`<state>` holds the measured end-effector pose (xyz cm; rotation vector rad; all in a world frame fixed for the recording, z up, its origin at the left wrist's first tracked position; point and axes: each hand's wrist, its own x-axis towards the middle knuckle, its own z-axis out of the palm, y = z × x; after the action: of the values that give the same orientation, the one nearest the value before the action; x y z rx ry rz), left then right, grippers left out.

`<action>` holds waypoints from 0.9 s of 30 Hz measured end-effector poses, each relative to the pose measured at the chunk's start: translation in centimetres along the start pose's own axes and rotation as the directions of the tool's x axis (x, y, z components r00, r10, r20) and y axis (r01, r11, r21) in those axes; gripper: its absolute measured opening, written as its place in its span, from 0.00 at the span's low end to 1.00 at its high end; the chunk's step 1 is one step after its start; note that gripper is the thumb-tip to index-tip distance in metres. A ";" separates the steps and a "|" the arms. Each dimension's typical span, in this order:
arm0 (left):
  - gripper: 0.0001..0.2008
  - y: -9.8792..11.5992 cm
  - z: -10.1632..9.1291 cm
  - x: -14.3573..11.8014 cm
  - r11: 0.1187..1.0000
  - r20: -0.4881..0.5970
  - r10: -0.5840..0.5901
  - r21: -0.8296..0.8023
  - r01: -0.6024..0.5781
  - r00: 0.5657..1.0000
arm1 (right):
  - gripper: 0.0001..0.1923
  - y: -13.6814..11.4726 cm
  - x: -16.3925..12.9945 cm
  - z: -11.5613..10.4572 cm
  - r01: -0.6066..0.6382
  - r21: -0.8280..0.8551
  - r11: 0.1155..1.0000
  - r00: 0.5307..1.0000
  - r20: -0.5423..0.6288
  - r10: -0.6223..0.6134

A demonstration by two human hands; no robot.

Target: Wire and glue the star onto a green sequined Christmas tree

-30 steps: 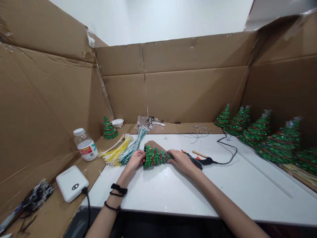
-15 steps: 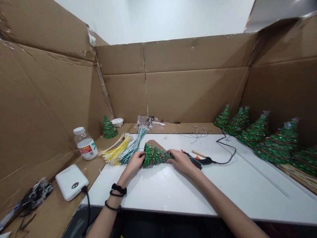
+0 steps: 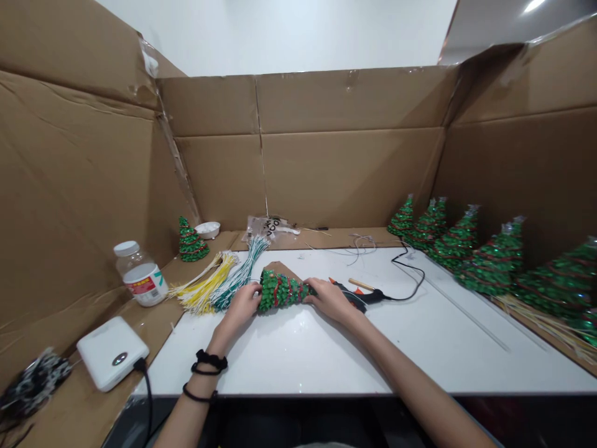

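A small green Christmas tree (image 3: 281, 291) with red trim lies on its side over the white tabletop, its wide base toward the left. My left hand (image 3: 245, 301) is closed at the base end, thumb and fingers gripping the edge. At the narrow tip, my right hand (image 3: 326, 297) is closed around the tree. Behind the tree lies a piece of brown cardboard (image 3: 283, 269), partly covered by it. A black glue gun (image 3: 370, 295) with orange parts rests just right of my right hand, and a thin wooden stick (image 3: 360, 284) lies beside it.
Bundles of yellow wires (image 3: 205, 287) and green wires (image 3: 241, 274) lie left of my hands. Further left are a labelled jar (image 3: 143, 280), a white box (image 3: 113, 353) with a cable, a finished tree (image 3: 191, 241) and a bowl (image 3: 208, 230). Several trees (image 3: 454, 239) line the right side.
The whole view has shifted, so things sit further left in the picture. Both hands keep hold of the tree, which looks nearly unchanged in pose.
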<state>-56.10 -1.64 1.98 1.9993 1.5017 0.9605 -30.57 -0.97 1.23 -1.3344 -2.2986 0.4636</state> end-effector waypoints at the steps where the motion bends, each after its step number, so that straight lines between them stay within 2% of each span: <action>1: 0.11 0.0 -0.1 0.0 0.998 -0.008 0.019 0.057 -0.018 1.000 | 0.11 0.0 0.0 0.0 -0.001 -0.002 1.000 1.000 0.000 0.001; 8: 0.14 1.2 -0.6 -0.4 0.964 0.020 -0.075 0.259 0.067 0.997 | 0.13 -0.1 0.0 -0.3 0.006 0.005 1.000 1.000 -0.002 -0.006; 16: 0.16 1.5 0.0 -0.6 0.899 -0.005 -0.042 0.436 0.040 0.999 | 0.14 0.0 0.2 0.0 -0.007 0.040 0.999 1.000 -0.008 0.007; 21: 0.15 1.2 0.1 -0.4 0.864 0.018 -0.064 0.502 0.046 0.998 | 0.20 1.0 0.0 -0.8 -0.019 0.084 0.996 1.000 0.003 0.019; 27: 0.13 -0.3 0.4 0.3 0.875 0.020 0.044 0.481 -0.048 0.999 | 0.08 2.6 -0.3 -3.0 -0.081 0.104 0.991 0.996 -0.016 0.083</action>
<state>-55.98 -1.23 1.60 2.3809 1.8332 0.6290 -27.01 0.20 2.42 -1.3799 -2.1785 0.5850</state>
